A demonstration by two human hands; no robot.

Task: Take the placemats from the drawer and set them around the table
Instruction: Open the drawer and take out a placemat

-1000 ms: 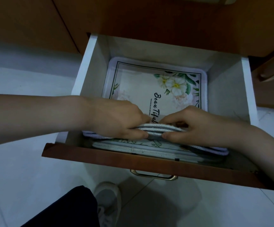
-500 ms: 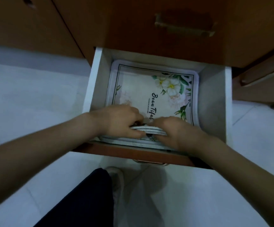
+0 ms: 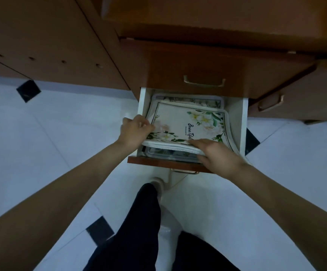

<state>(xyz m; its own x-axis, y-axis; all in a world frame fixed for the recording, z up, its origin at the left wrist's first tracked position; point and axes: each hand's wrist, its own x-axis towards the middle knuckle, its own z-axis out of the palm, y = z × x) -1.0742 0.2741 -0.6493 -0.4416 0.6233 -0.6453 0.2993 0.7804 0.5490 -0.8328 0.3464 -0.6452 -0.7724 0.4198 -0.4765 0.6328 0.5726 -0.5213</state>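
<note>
A stack of cream placemats (image 3: 176, 122) printed with white flowers and black script is lifted at its near edge inside the open white drawer (image 3: 243, 118). My left hand (image 3: 136, 132) grips the stack's near left corner. Holding the near right edge, my right hand (image 3: 215, 155) has its fingers on top and its thumb underneath. More placemats (image 3: 168, 153) lie flat below the raised stack, and one patterned edge (image 3: 188, 98) shows at the back.
The drawer's brown front (image 3: 158, 163) with a brass handle sits below my hands. A shut drawer (image 3: 203, 75) hangs directly above the open one. Wooden cabinet panels stand left and right. White floor tiles, my dark trouser legs (image 3: 139, 227) and a shoe lie beneath.
My head has risen, so the drawer looks smaller and farther. My left hand slid to the stack's left corner, and the top placemats have risen off those below.
</note>
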